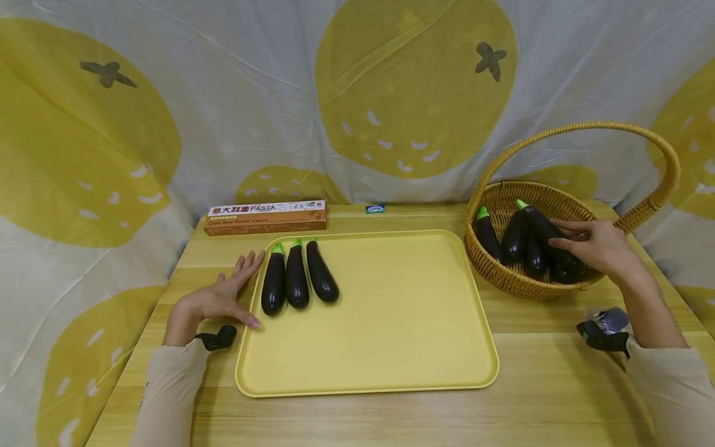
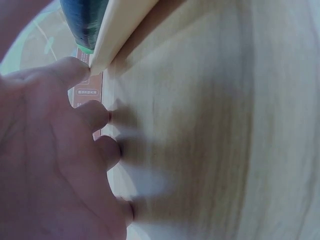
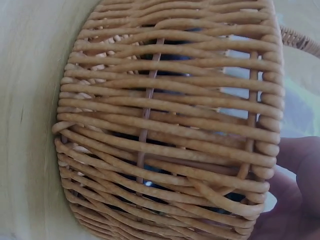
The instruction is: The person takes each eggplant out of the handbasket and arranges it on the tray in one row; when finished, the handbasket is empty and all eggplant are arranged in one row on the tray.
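Note:
My left hand (image 1: pixel 223 298) has its fingers spread at the left edge of the yellow tray (image 1: pixel 391 347), with the thumb over the rim. In the left wrist view, its fingertips come down by the wooden table (image 2: pixel 210 125). Three eggplants (image 1: pixel 297 276) with green stems lie side by side on the tray's left part. At the right, my right hand (image 1: pixel 603 248) reaches into a wicker basket (image 1: pixel 514 285) and grips an eggplant (image 1: pixel 540 225) between thumb and fingers. Several other eggplants (image 1: pixel 488 239) lie around it. The right wrist view shows mostly the basket's woven side (image 3: pixel 170 120), which hides the grip.
A pasta box (image 1: pixel 265 218) lies behind the tray at the left. Beside the back edge sits a small blue packet (image 1: pixel 375 209). The basket's tall handle (image 1: pixel 586 126) arches above it. A patterned curtain (image 1: pixel 251 93) hangs behind the table.

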The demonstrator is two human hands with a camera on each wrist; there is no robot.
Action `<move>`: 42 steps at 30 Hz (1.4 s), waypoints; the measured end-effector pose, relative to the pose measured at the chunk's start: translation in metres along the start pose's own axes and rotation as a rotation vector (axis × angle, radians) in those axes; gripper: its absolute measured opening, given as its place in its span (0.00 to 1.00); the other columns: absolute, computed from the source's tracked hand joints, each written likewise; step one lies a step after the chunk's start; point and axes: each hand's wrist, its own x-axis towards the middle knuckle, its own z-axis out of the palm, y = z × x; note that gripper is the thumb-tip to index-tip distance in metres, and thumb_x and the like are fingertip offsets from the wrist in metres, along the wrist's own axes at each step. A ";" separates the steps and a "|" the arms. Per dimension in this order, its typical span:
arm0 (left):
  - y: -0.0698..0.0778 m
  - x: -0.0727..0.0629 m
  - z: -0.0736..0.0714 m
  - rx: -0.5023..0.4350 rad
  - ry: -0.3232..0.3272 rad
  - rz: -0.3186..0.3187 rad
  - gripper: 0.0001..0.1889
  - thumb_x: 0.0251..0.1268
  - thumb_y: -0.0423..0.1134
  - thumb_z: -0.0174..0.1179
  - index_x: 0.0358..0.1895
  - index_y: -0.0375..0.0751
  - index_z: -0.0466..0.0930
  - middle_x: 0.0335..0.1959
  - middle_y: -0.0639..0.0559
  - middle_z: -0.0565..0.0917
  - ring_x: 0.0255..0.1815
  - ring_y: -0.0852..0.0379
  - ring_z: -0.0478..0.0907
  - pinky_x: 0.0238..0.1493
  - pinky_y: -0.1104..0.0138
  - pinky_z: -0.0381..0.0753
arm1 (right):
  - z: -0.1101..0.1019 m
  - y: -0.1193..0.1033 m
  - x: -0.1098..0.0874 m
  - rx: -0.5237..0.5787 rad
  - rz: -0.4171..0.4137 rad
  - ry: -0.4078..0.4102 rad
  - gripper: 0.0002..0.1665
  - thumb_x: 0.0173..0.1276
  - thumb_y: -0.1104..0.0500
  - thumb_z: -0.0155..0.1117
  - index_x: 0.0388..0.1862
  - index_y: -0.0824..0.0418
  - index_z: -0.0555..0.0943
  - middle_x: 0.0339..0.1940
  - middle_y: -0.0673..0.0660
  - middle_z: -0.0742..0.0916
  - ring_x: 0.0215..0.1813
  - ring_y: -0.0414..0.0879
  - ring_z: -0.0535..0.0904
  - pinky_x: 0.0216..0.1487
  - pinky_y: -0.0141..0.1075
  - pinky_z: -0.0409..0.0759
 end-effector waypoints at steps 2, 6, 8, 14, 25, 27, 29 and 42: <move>0.000 0.000 0.000 0.001 0.000 0.000 0.78 0.43 0.48 0.84 0.85 0.44 0.25 0.82 0.32 0.18 0.80 0.28 0.11 0.70 0.23 0.17 | 0.000 -0.002 -0.002 0.013 0.002 -0.015 0.38 0.78 0.42 0.60 0.77 0.63 0.70 0.64 0.81 0.79 0.58 0.75 0.79 0.28 0.36 0.69; 0.001 -0.001 0.000 -0.003 0.001 0.002 0.77 0.44 0.48 0.84 0.85 0.43 0.25 0.82 0.32 0.18 0.80 0.28 0.11 0.69 0.23 0.17 | 0.000 -0.010 -0.007 0.056 -0.004 -0.048 0.38 0.78 0.42 0.61 0.77 0.62 0.70 0.65 0.79 0.79 0.58 0.70 0.80 0.29 0.35 0.70; 0.001 -0.001 0.000 -0.005 0.001 0.003 0.77 0.44 0.48 0.84 0.85 0.43 0.25 0.82 0.31 0.18 0.80 0.28 0.11 0.69 0.23 0.17 | -0.001 -0.016 -0.011 0.069 -0.024 -0.054 0.37 0.77 0.42 0.62 0.77 0.61 0.71 0.65 0.78 0.80 0.55 0.61 0.83 0.30 0.34 0.71; 0.001 -0.001 -0.001 -0.011 0.000 0.005 0.77 0.44 0.47 0.84 0.85 0.43 0.26 0.82 0.32 0.18 0.80 0.28 0.11 0.69 0.23 0.16 | -0.005 -0.040 -0.029 0.117 -0.074 -0.097 0.34 0.75 0.44 0.66 0.75 0.55 0.76 0.55 0.66 0.86 0.25 0.36 0.69 0.23 0.38 0.67; -0.001 -0.001 -0.001 0.006 0.000 0.003 0.77 0.45 0.48 0.84 0.85 0.45 0.26 0.82 0.32 0.18 0.80 0.28 0.11 0.70 0.24 0.17 | 0.043 -0.120 -0.040 0.233 -0.323 -0.343 0.27 0.73 0.51 0.69 0.68 0.55 0.82 0.63 0.64 0.87 0.23 0.30 0.64 0.25 0.31 0.67; -0.001 -0.001 -0.001 0.008 0.002 0.003 0.77 0.45 0.48 0.84 0.85 0.45 0.25 0.82 0.32 0.18 0.81 0.28 0.12 0.70 0.24 0.17 | 0.060 -0.136 -0.033 0.233 -0.351 -0.361 0.26 0.73 0.51 0.69 0.68 0.56 0.82 0.63 0.65 0.87 0.30 0.31 0.73 0.30 0.30 0.71; -0.001 -0.001 0.000 0.008 0.002 -0.001 0.77 0.45 0.48 0.84 0.85 0.45 0.25 0.82 0.32 0.18 0.81 0.28 0.12 0.70 0.24 0.17 | 0.079 -0.152 -0.024 0.253 -0.329 -0.375 0.27 0.73 0.50 0.69 0.68 0.56 0.82 0.60 0.63 0.88 0.34 0.36 0.78 0.34 0.32 0.73; 0.001 0.000 -0.001 0.005 0.006 0.001 0.78 0.42 0.48 0.85 0.85 0.45 0.25 0.82 0.31 0.19 0.81 0.28 0.11 0.69 0.23 0.17 | 0.161 -0.233 0.029 0.412 -0.146 -0.390 0.28 0.71 0.51 0.68 0.69 0.55 0.81 0.49 0.60 0.89 0.36 0.45 0.75 0.34 0.34 0.69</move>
